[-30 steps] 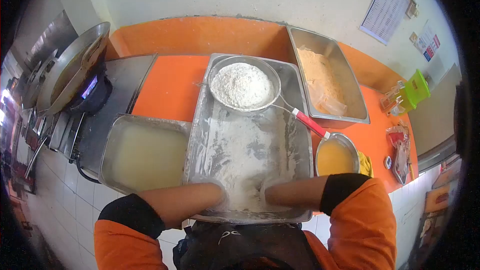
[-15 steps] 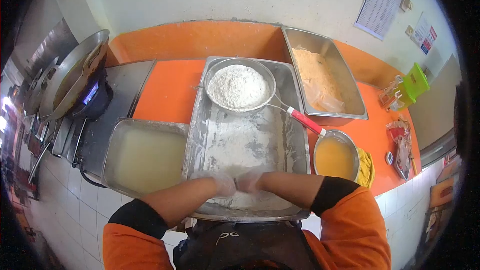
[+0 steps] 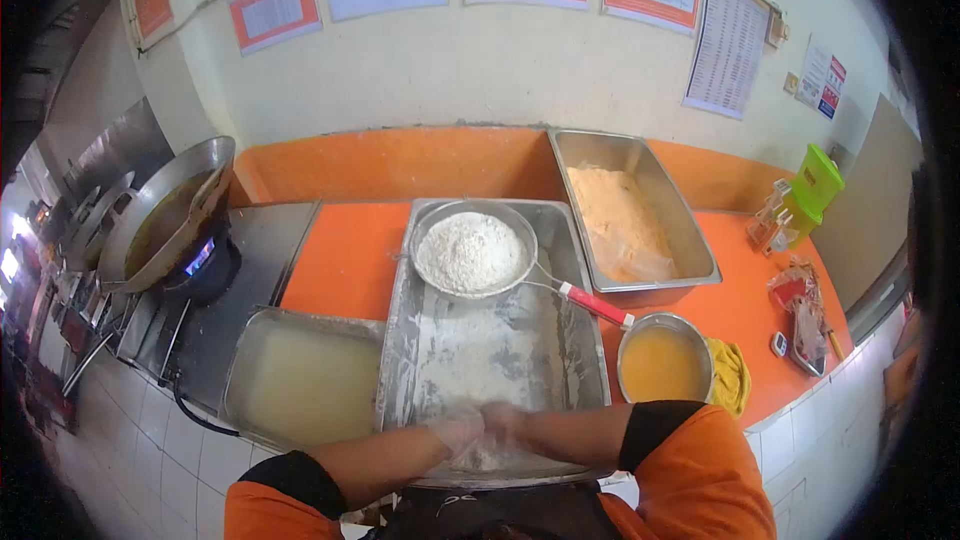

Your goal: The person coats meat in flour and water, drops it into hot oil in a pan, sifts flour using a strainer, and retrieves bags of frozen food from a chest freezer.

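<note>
White powder [image 3: 465, 350] lies in a thin, patchy layer across the floor of a metal tray [image 3: 398, 360], beneath and ahead of the fingers [image 3: 492, 418]; the hands and forearms [image 3: 575, 437] hide part of its nearest stretch. Far to the left of the fingers, a wok [image 3: 195, 167] stands over a bluish flame [image 3: 200, 258], its dark contents hard to make out; what lies beyond is lost to glare and the black border. Closer on that side, outside the tray, a rectangular pan [image 3: 250, 340] holds cloudy liquid [image 3: 310, 380], its near edge partly covered by the left forearm [image 3: 385, 460].

Left hand [image 3: 460, 430] and right hand [image 3: 507, 423] come together low over the tray's near part. Both are blurred, so I cannot tell whether the fingers are curled, spread or gripping anything, nor whether the hands touch.

Straight ahead of the fingers, at the tray's far end, sits a sieve [image 3: 470, 292], its mesh hidden by a powder heap [image 3: 472, 252]. Its red handle [image 3: 595, 304] slants across the tray's right rim. Beyond, ahead and right of the fingers, a deep pan [image 3: 685, 220] holds orange crumbs [image 3: 615, 220], partly covered by clear plastic [image 3: 650, 265]. Nearer, right of the fingers, a bowl [image 3: 708, 365] of yellow-orange liquid [image 3: 660, 365] adjoins a yellow cloth [image 3: 730, 375]. Farthest right are a small white device [image 3: 779, 344], jumbled packets [image 3: 795, 295] and a green container [image 3: 815, 190].
</note>
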{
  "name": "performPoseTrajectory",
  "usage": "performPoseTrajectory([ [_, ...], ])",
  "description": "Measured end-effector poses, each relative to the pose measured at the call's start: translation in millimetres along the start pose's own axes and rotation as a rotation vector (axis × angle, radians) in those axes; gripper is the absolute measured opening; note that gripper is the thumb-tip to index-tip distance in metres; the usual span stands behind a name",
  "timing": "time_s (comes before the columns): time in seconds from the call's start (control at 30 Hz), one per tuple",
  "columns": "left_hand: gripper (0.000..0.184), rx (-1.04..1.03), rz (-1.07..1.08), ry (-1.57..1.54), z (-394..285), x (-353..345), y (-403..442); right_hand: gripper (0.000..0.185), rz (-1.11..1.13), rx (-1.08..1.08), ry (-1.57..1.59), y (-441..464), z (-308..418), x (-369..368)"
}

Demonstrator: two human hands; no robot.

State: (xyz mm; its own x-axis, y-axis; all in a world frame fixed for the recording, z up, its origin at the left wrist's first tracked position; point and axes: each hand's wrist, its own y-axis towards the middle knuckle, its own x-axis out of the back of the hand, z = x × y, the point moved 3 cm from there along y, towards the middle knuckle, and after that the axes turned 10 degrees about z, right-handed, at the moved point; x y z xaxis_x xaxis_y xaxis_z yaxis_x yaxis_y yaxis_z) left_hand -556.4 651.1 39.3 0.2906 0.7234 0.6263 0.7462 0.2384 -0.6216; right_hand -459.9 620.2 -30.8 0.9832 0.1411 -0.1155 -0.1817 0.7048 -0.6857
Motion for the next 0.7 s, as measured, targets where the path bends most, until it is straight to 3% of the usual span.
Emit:
performPoseTrajectory([
  [0.13, 0.029, 0.071, -0.331, -0.144, -23, 103, -4, 0.025, -0.093, 0.249, -0.16, -8, 89, 47],
  [0.2, 0.029, -0.041, -0.727, -0.304, -12, 156, 25, 0.031, -0.389, 0.473, -0.528, -68, 176, 55],
  [0.27, 0.029, -0.176, -0.501, 0.067, -53, 223, -24, 0.031, -0.508, 0.519, -0.412, -95, 221, 62],
  [0.3, 0.029, -0.284, -0.609, -0.099, -46, 236, -17, 0.032, -0.566, 0.545, -0.354, -109, 244, 65],
  [0.33, 0.029, -0.393, -0.713, -0.267, -34, 245, -3, 0.032, -0.593, 0.516, -0.503, -112, 251, 70],
  [0.4, 0.029, -0.509, -0.704, -0.345, -34, 247, 16, 0.033, -0.649, 0.457, -0.8, -115, 265, 81],
  [0.47, 0.027, -0.297, -0.747, 0.325, -40, 245, 0, 0.034, -0.696, 0.392, -1.101, -111, 274, 99],
  [0.5, 0.025, -0.159, -0.716, 0.366, -52, 232, -19, 0.035, -0.716, 0.357, -1.254, -105, 276, 110],
  [0.53, 0.024, -0.02, -0.682, 0.402, -56, 213, -27, 0.038, -0.795, 0.46, -1.38, -76, 264, 140],
  [0.6, 0.025, 0.05, -0.477, 0.812, -40, 178, -8, 0.037, -0.72, 0.408, -1.199, -111, 256, 134],
  [0.67, 0.031, 0.062, -0.715, 0.886, -60, 147, -36, 0.03, -0.831, 0.346, -1.41, -128, 233, 133],
  [0.7, 0.033, 0.21, -0.741, 1.33, -36, 113, -9, 0.026, -0.658, 0.089, -1.277, -144, 232, 125],
])
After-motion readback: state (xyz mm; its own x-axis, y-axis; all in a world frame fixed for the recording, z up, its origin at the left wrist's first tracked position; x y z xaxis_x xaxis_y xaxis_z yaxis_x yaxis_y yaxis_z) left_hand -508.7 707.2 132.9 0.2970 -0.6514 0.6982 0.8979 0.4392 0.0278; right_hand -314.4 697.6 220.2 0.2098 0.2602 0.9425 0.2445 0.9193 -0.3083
